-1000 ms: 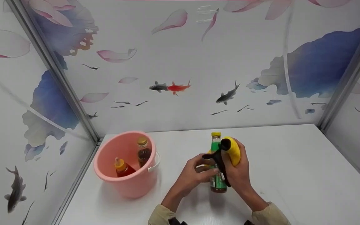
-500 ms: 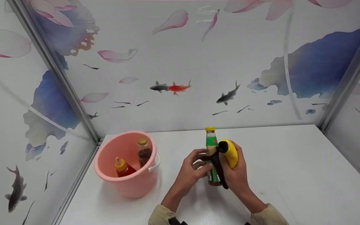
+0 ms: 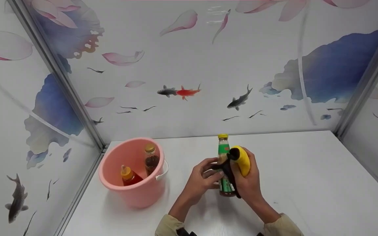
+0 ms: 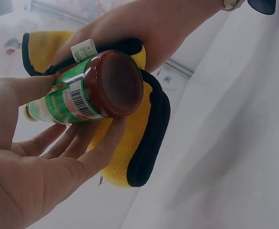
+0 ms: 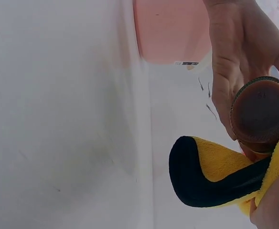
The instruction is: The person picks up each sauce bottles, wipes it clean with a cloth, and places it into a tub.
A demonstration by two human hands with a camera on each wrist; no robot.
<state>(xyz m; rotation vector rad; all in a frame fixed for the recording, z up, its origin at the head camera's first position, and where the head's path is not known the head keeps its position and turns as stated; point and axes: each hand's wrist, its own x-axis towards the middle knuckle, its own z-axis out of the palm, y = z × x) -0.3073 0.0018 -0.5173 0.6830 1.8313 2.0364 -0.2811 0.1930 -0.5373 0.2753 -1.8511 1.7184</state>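
A glass sauce bottle (image 3: 223,148) with a yellow cap and green label is held above the table, nearly upright. My left hand (image 3: 199,181) grips its side, thumb and fingers round it in the left wrist view, where the label's barcode and the brown base show. In my right hand (image 3: 250,181) is a bunched yellow cloth (image 3: 244,164) with black edging, which lies against the bottle. Part of the cloth (image 4: 125,152) hangs behind the bottle in the left wrist view. From the right wrist, the bottle's round base (image 5: 261,114) faces the camera. Cloth and fingers hide the bottle's middle.
A pink bucket (image 3: 139,196) with a white handle stands on the white table (image 3: 313,183) to the left. Inside are an orange-capped squeeze bottle (image 3: 130,176) and a dark-filled glass bottle (image 3: 151,162). Printed wall panels (image 3: 189,59) close off the back and sides.
The bottle has shifted slightly left and up. It leaned left half a second ago and is now more upright. The hands have moved only slightly and the bucket stays put.
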